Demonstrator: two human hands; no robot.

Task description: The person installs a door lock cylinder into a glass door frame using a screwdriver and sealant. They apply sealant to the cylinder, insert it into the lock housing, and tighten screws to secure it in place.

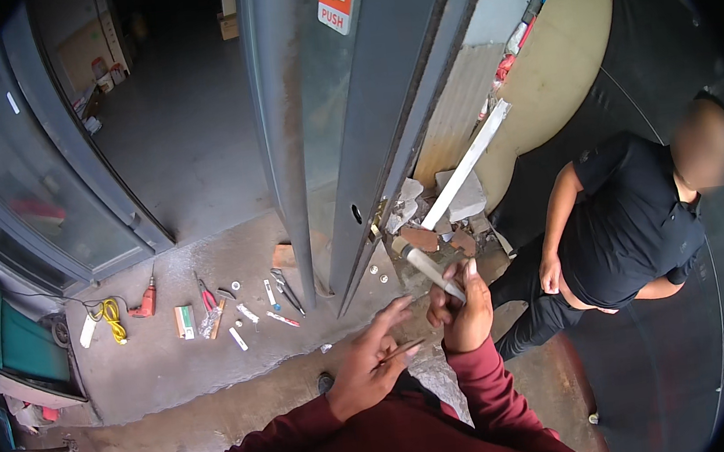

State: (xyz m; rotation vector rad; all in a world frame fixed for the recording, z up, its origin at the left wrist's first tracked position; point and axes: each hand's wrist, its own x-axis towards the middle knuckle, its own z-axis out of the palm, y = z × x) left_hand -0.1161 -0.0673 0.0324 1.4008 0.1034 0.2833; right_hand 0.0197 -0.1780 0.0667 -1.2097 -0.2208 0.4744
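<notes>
In the head view my left hand (364, 367) is low in the middle, index finger raised, thumb and other fingers round a thin brown rod-like piece (402, 351). My right hand (464, 312) grips a pale cylindrical object (423, 264), tilted with its far end up and left toward the edge of the grey glass door (399, 72), near a brass lock fitting (376, 219). I cannot make out whether that end touches anything.
A person (626, 216) in dark clothes stands at the right. On the concrete step (166, 379) lie a red drill (145, 302), a yellow cord (114, 321), pliers and several small parts. Rubble (461, 198) and a white strip (465, 163) are beside the door; a green bin (21, 341) is at left.
</notes>
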